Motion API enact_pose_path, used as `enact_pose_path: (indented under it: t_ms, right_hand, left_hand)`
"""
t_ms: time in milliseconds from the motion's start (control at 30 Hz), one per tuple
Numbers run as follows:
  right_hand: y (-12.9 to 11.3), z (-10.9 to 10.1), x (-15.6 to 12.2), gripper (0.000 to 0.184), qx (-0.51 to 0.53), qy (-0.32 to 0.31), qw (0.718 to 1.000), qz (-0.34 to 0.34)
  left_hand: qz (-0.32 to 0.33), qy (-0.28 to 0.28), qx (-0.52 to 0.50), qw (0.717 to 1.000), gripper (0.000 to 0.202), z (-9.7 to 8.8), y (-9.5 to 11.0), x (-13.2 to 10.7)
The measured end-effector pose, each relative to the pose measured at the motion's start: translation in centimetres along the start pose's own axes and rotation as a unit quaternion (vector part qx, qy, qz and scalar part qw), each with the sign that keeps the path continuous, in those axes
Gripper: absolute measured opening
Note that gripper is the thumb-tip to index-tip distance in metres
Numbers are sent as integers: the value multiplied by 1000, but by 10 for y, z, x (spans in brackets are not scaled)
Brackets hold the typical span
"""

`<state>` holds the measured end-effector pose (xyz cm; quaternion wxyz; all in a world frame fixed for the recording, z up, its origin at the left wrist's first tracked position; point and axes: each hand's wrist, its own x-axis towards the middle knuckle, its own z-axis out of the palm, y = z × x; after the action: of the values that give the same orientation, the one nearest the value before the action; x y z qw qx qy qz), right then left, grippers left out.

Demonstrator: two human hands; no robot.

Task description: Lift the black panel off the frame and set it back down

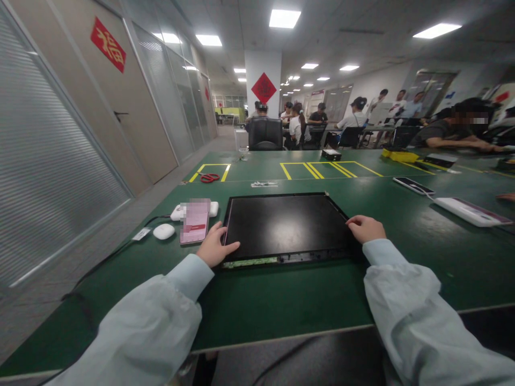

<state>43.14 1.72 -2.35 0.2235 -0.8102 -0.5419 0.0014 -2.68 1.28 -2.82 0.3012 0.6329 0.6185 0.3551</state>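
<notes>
The black panel (285, 222) is lying flat on the green surface (281, 300). The left hand (215, 245) and right hand (365, 228) are each keeping a grip clenched on its side edges, apparently taking hold. Lifting it would be needing both sides level.

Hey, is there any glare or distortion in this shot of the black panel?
Head view: soft white glare sits mid black panel; wide-lens distortion bows the green table at its near edge; the phone is pixelated; left hand and right hand look sharp.

Blurred screen of pink phone (195, 221); fingers of right hand (365, 228) perhaps under panel (281, 222) edge.
</notes>
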Motion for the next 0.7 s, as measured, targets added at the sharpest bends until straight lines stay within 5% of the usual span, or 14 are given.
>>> enact_pose_path:
  t_ms: [267, 467, 700]
  right_hand:
    - [-1, 0, 0, 21, 4, 12, 1000, 11]
    - [2, 2, 1, 19, -11, 34, 999, -7]
    - [13, 5, 10, 20, 20, 0, 1000, 10]
  left_hand:
    - [-13, 23, -130, 991, 58, 9, -8, 5]
    - [52, 32, -57, 996, 62, 7, 9, -4]
    - [162, -58, 47, 984, 55, -17, 22, -13]
